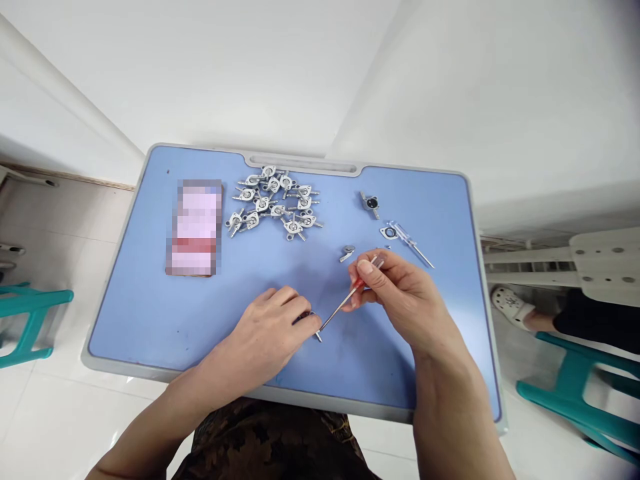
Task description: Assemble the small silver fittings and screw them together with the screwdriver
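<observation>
My left hand [275, 327] rests low over the table, its fingers curled over a small metal valve [319, 337]. Most of that valve is hidden; a silver end shows by the fingertips. Between thumb and fingers of my right hand [400, 290] is a screwdriver [341, 306] with a red and clear handle. Its shaft slants down to the left and the tip meets the valve or lies just beside it. Beyond my right hand lie a small metal lever [347, 253], a flat metal plate with an oval outline [389, 233] and a valve body with a dark round face [371, 203].
Several silver valves [273, 203] lie in a loose group at the back middle. A phone [196, 227] lies on the left of the blue table [150, 320]. A second, clear-handled screwdriver [413, 245] is at right. Green stools [35, 313] and a person's shoe [510, 308] are beside the table.
</observation>
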The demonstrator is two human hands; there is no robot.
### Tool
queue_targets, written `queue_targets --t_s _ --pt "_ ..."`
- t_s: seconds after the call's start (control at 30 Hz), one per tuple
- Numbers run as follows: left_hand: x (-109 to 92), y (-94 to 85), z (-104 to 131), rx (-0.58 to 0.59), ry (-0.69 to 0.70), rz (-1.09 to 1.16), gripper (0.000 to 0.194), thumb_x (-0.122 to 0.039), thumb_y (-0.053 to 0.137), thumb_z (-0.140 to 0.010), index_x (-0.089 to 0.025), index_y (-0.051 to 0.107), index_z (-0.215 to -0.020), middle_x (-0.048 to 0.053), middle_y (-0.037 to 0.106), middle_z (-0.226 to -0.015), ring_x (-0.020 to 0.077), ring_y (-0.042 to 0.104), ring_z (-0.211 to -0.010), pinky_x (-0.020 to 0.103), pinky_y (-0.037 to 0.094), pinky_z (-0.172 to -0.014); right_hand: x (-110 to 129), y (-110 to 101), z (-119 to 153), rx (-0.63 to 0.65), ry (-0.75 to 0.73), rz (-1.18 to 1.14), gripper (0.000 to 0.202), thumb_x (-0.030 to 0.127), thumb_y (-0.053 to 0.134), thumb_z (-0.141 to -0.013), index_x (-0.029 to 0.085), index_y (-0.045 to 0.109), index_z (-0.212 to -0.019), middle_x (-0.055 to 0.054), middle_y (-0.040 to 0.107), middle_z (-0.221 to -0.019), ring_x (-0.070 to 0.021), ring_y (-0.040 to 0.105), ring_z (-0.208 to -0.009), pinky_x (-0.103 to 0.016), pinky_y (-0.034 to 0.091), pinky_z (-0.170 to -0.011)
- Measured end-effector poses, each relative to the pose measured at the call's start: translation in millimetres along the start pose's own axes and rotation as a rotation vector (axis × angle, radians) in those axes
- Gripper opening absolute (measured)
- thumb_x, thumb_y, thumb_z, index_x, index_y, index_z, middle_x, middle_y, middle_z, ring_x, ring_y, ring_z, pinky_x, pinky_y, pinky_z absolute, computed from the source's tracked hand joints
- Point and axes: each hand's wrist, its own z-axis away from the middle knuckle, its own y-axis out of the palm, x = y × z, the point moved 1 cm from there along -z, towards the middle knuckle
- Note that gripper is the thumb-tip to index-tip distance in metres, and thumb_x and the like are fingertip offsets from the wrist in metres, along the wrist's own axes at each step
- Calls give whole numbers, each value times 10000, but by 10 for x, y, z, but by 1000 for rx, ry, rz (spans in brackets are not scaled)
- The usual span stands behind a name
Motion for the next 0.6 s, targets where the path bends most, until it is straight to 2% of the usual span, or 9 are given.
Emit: queue_targets --t_s 0.6 --pt "7 6 6 -2 4 0 127 -122 506 -925 -189 604 -969 29 614 -968 182 515 -910 310 437 -738 1 4 3 9 -12 9 291 434 629 -863 180 554 -741 33 530 -698 -100 619 -505 -258 580 -508"
